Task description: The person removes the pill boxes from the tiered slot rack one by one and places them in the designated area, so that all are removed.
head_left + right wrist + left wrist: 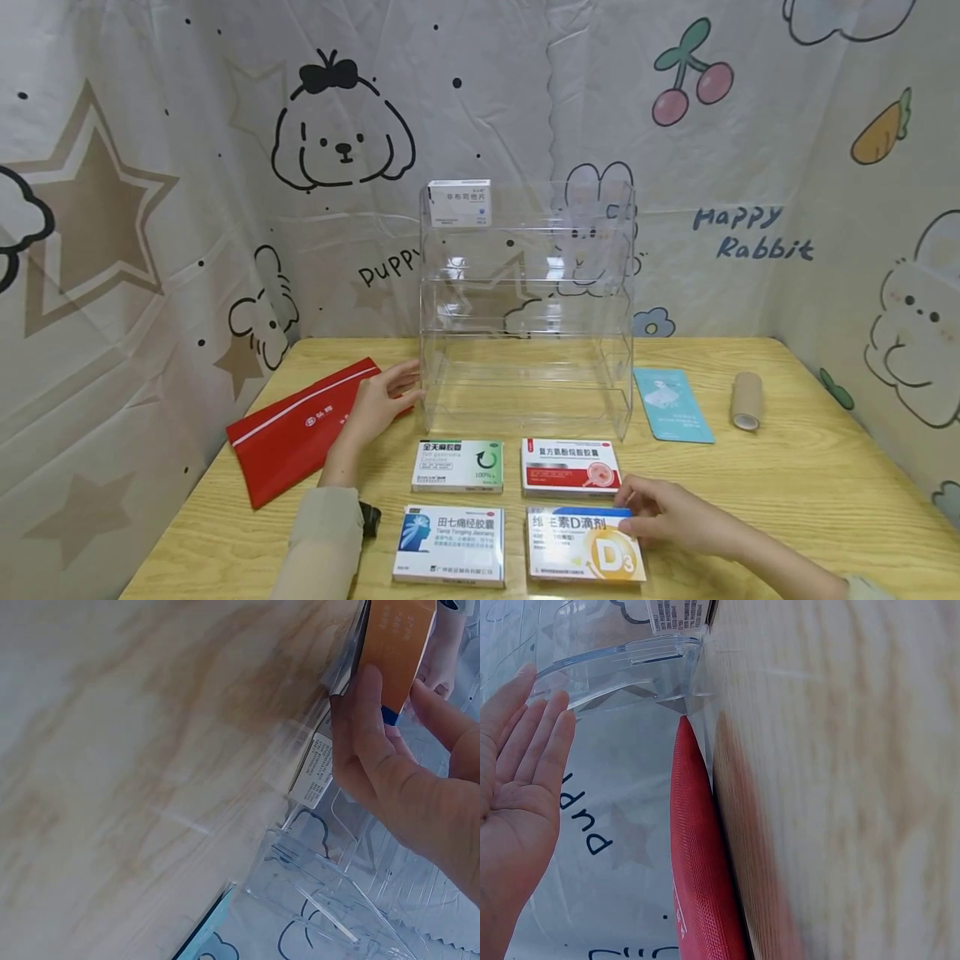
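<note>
My left hand (pixel 381 406) is at the lower left side of a clear tiered display rack (pixel 525 400). Its fingers are extended in the left wrist view, close to the rack's side; whether they touch it I cannot tell. With thumb and fingers, my right hand (pixel 675 518) pinches the right edge of a white, blue and orange vitamin D drops box (pixel 562 550). That box's orange end (pixel 396 649) shows between the fingers in the right wrist view. Beside it lie a blue-and-white medicine box (pixel 450 546), a green-and-white capsule box (pixel 456 467) and a red-and-white capsule box (pixel 570 468).
On the rack's top tier, at the left, stands a small white medicine box (pixel 460 204). A red zip pouch (pixel 292 442) lies left of the rack. To its right are a teal packet (pixel 675 407) and a cardboard tube (pixel 747 400). Printed cloth (pixel 487 100) hangs around the wooden table (pixel 217 550).
</note>
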`<act>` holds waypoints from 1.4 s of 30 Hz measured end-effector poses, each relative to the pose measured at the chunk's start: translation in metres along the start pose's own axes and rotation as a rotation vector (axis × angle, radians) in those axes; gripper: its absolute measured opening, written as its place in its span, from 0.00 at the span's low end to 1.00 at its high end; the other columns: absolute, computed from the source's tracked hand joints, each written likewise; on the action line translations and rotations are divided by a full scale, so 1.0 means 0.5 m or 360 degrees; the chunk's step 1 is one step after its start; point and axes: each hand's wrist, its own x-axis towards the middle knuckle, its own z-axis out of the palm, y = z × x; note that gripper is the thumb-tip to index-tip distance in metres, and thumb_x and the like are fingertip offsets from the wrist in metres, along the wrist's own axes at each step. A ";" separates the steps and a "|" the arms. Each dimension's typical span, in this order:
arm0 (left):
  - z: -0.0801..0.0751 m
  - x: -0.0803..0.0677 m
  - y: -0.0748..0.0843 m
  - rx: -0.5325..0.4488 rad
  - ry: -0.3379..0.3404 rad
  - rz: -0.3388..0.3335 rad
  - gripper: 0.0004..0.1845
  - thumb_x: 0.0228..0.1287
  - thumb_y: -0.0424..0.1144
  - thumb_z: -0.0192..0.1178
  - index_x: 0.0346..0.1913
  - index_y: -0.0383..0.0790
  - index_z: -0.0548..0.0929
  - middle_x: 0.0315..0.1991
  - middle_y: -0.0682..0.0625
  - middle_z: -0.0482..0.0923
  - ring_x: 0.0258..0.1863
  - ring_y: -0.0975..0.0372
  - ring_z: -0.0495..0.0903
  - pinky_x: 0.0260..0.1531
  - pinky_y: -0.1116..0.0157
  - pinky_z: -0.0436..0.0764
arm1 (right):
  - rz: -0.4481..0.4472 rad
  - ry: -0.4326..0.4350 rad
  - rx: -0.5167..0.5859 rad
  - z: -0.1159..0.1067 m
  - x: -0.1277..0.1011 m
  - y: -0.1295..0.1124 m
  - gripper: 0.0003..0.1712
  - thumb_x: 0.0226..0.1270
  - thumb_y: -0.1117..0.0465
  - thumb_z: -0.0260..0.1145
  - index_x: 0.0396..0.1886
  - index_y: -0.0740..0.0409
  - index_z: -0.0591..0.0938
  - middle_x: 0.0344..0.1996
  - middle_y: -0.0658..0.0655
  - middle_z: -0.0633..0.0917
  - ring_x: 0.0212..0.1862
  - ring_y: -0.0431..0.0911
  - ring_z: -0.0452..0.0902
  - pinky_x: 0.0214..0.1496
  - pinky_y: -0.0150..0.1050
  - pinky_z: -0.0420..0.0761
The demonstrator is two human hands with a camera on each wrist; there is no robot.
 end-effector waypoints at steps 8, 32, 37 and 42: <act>0.000 0.000 0.001 0.0017 0.0012 -0.0003 0.29 0.61 0.33 0.66 0.66 0.35 0.74 0.58 0.35 0.80 0.57 0.46 0.82 0.55 0.56 0.83 | 0.0015 0.0001 0.0032 0.000 0.000 0.002 0.09 0.69 0.59 0.64 0.42 0.60 0.78 0.38 0.54 0.81 0.36 0.32 0.75 0.34 0.26 0.77; -0.002 -0.003 0.004 0.0003 -0.0006 -0.0019 0.29 0.62 0.32 0.66 0.66 0.33 0.73 0.59 0.34 0.79 0.58 0.46 0.81 0.57 0.55 0.82 | -0.0156 0.0608 -0.0334 -0.117 0.085 -0.122 0.12 0.68 0.57 0.66 0.46 0.59 0.81 0.38 0.53 0.85 0.38 0.32 0.78 0.37 0.28 0.82; -0.003 -0.003 0.002 -0.0003 0.0001 -0.0001 0.29 0.62 0.33 0.66 0.66 0.33 0.73 0.58 0.33 0.79 0.57 0.46 0.81 0.56 0.55 0.83 | -0.0233 0.0764 -0.0352 -0.147 0.142 -0.162 0.17 0.68 0.56 0.66 0.52 0.59 0.80 0.42 0.56 0.85 0.42 0.36 0.79 0.43 0.25 0.83; -0.001 -0.004 -0.006 -0.0014 0.0004 0.0012 0.29 0.62 0.34 0.66 0.66 0.34 0.74 0.57 0.34 0.80 0.57 0.46 0.82 0.56 0.53 0.83 | -0.0318 0.0887 -0.0412 -0.179 0.200 -0.202 0.20 0.69 0.55 0.65 0.55 0.60 0.78 0.44 0.59 0.85 0.45 0.47 0.82 0.44 0.24 0.82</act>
